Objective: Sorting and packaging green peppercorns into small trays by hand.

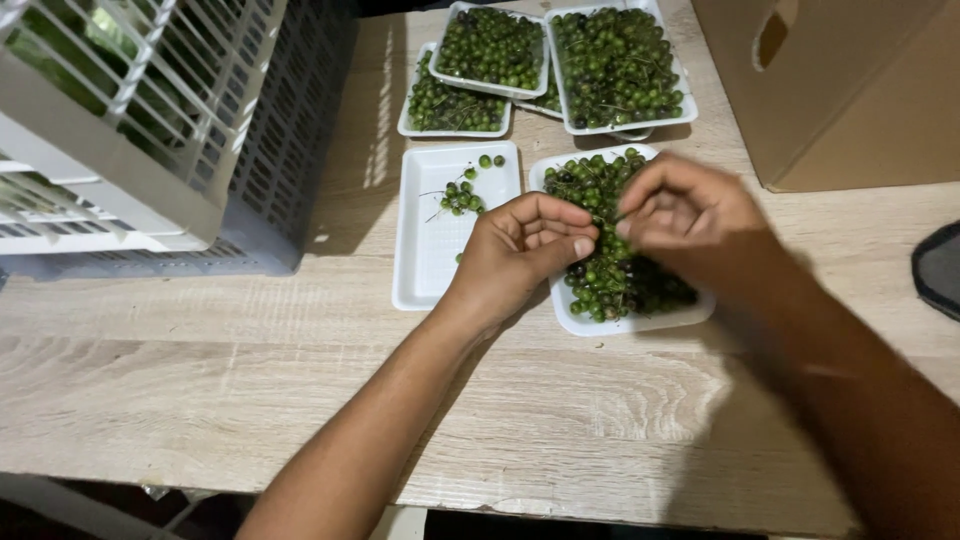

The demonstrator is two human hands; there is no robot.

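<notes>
Both hands work over a white foam tray [640,322] heaped with small green berries [600,275] on stems, near the middle of the pale wooden desk [300,390]. The left hand [520,250] has its fingers [560,232] curled in, thumb and forefinger pinched on 1 green berry [585,247] at the tray's left edge. The right hand [690,215] hovers just opposite, fingers bunched close together; whether they grip anything cannot be told. Just left lies a second white tray [430,260] holding only a few loose berries. 3 filled trays [600,70] sit beyond, with plastic crates [180,140] at left and a cardboard box [850,90] at right.
</notes>
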